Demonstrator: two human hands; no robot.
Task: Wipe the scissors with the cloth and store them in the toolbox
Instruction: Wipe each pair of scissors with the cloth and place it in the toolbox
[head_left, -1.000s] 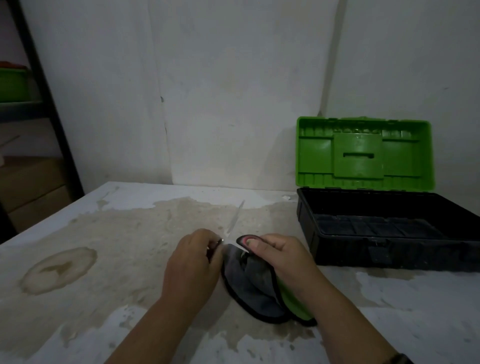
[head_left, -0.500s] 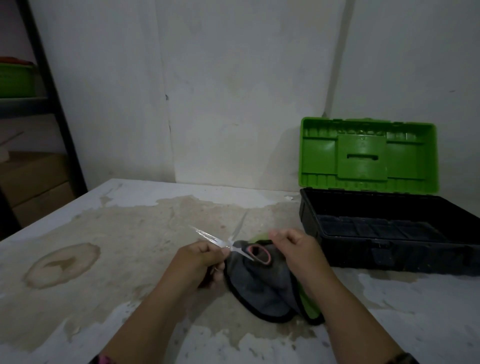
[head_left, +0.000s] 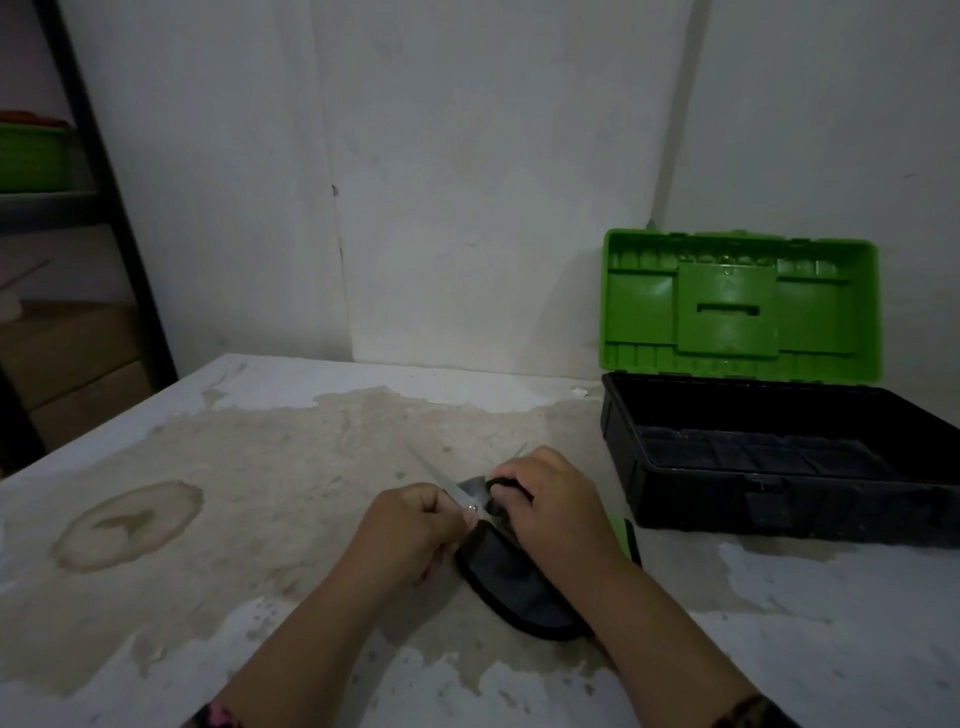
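The scissors (head_left: 441, 478) lie spread open at the table's middle, silver blades pointing away from me. My left hand (head_left: 410, 530) grips one handle, hidden in the fist. My right hand (head_left: 550, 509) holds the other dark handle, fingers curled over it. Under both hands lies the cloth (head_left: 514, 587), grey with a dark edge and a green underside showing at the right. The toolbox (head_left: 779, 488) stands to the right, black body open, green lid (head_left: 737, 306) upright against the wall.
The table top (head_left: 260, 467) is white with brown worn patches. A dark shelf frame (head_left: 119, 208) with a green bin (head_left: 31, 156) and cardboard boxes stands at the far left. A white wall closes the back.
The scissors opened from shut to spread blades. My right hand came down over the far handle, covering its pink inner ring. The cloth stayed on the table.
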